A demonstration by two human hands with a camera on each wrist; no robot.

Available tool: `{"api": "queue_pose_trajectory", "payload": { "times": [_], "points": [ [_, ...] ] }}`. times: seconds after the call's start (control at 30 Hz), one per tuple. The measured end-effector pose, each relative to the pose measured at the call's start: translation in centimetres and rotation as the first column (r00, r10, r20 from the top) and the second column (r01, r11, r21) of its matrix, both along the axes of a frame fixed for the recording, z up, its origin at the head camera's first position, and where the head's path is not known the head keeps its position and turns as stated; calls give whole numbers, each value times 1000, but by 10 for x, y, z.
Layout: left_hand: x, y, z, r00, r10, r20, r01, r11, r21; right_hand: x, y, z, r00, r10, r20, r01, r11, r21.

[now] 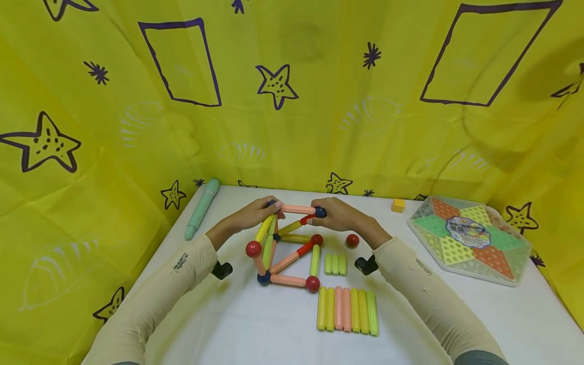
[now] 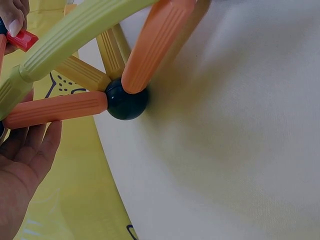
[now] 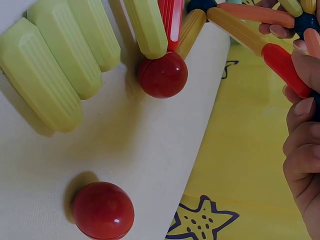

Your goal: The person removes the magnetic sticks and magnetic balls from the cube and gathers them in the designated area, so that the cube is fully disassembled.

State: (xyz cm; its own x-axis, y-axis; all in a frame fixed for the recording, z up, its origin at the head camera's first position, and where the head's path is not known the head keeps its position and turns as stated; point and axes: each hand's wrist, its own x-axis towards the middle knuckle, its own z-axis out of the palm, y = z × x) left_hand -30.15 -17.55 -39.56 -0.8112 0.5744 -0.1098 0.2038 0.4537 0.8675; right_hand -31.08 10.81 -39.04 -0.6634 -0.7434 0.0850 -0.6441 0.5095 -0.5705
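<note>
Right of the stick frame, a hexagonal case shows coloured perforated panels; left hand and right hand, fingers curled, grip the frame's upper corners.

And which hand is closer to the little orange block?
Right. The right hand is left of the block, with a gap between; the left hand is farther left, beyond the right hand.
</note>
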Motion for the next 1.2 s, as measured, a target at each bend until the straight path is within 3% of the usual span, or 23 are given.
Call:
{"api": "queue_pose_trajectory", "payload": {
  "times": [1.0,1.2],
  "points": [
    [0,3,-1,1000,-13,-21,12,999,-48,-3,3,-3,999,-26,26,27,999,-27],
    [-2,3,-2,1000,-3,-6,3,1000,-24,-4,4,-4,998,-36,46,38,998,-51]
  ]
}}
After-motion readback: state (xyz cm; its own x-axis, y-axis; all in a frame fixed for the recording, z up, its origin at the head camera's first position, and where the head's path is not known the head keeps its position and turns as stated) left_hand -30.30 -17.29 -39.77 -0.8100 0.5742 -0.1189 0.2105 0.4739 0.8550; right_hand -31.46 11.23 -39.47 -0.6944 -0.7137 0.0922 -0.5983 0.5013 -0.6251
